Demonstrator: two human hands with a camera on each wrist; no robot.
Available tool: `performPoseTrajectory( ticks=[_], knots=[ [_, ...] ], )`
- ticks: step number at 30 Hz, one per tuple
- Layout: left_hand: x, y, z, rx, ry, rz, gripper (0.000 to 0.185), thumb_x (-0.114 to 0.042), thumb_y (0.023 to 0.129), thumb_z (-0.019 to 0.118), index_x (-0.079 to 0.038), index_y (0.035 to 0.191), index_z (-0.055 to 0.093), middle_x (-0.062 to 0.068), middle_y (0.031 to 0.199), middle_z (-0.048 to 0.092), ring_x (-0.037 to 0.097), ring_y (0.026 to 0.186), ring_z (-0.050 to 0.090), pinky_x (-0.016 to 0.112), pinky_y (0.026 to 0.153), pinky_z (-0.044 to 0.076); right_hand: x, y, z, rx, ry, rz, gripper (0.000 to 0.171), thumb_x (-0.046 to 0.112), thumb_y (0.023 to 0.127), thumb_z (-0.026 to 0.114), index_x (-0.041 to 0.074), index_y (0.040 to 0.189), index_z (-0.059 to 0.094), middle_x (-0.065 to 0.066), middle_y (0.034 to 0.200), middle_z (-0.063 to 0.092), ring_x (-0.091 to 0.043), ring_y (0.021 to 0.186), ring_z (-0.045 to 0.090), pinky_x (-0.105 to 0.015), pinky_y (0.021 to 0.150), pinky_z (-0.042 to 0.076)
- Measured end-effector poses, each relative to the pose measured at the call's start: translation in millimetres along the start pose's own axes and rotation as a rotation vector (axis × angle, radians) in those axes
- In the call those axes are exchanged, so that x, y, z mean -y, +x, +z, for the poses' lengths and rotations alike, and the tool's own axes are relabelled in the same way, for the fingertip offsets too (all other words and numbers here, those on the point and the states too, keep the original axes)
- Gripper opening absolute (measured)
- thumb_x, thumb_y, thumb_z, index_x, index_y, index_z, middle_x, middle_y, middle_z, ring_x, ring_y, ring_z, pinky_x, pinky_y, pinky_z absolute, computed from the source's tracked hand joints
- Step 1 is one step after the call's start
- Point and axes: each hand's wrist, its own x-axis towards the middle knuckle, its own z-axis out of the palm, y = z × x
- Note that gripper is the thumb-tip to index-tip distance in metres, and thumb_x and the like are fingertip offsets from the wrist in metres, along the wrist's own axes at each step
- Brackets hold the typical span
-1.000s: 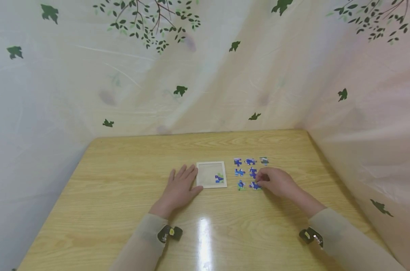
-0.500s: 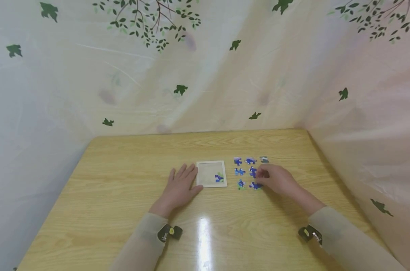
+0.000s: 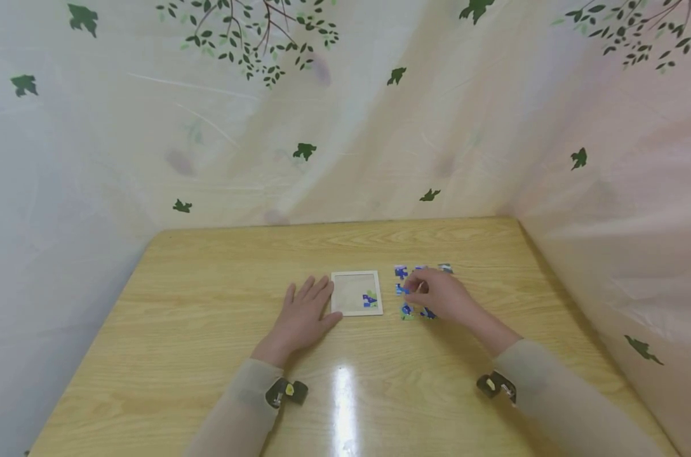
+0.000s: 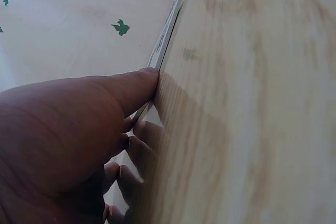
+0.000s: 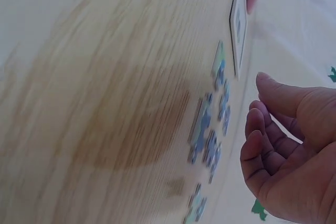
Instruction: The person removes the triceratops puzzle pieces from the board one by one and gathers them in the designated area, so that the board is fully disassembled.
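Note:
A small white puzzle frame [image 3: 379,293] lies on the table, with blue and green jigsaw pieces [image 3: 369,299] in its lower right corner. My left hand [image 3: 302,320] rests flat at the frame's left side, fingertips and thumb at its edge. Over the loose jigsaw pieces to the right of the frame hovers my right hand [image 3: 441,295]. Its fingers are loosely curled, and nothing shows between thumb and forefinger [image 5: 260,90] in the right wrist view. It hides part of the group; a bird-like piece [image 3: 406,311] and a blue piece [image 3: 401,271] show beside it.
A grey-white piece [image 3: 445,268] lies at the back right of the group. The wooden table [image 3: 208,285] reaches back to a pale curtain [image 3: 345,127] with leaf prints, which also hangs along both sides. Each sleeve carries a small black wrist device [image 3: 496,387].
My right hand has moved left from the right side of the loose pieces, now covering the middle of the group. My left hand and the frame have stayed put.

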Motion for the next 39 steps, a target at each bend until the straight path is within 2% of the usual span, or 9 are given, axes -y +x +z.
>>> performPoseTrajectory(
  ticks=[13,25,39],
  knots=[
    [-1.2,-0.6,-0.4,-0.008,-0.003,0.001,0.078,-0.054,0.112,0.057,-0.011,0.173,0.036,0.009,0.182,0.025,0.038,0.169,0.015,0.066,0.134,0.0,26.1,24.5,27.0,0.039,0.03,-0.043,0.023,0.017,0.101,0.083,0.008,0.122,0.079,0.0,0.108,0.071,-0.018,0.096,0.066,-0.038,0.082,0.058],
    [-1.2,-0.4,0.2,-0.016,-0.003,0.012,0.077,-0.054,0.113,0.057,-0.012,0.173,0.036,0.008,0.182,0.026,0.038,0.169,0.015,0.067,0.134,0.002,38.1,34.7,40.7,0.088,0.048,0.024,0.032,0.018,0.098,0.086,0.009,0.128,0.078,-0.002,0.108,0.069,-0.018,0.095,0.065,-0.036,0.08,0.059],
    [-0.4,-1.2,-0.9,-0.017,-0.007,0.013,0.077,-0.053,0.112,0.058,-0.01,0.173,0.037,0.009,0.181,0.026,0.039,0.168,0.016,0.067,0.133,0.001,40.7,41.1,48.8,0.1,-0.044,-0.001,0.037,0.021,0.095,0.09,0.009,0.128,0.079,0.0,0.105,0.067,-0.016,0.094,0.062,-0.035,0.083,0.057]
  ],
)
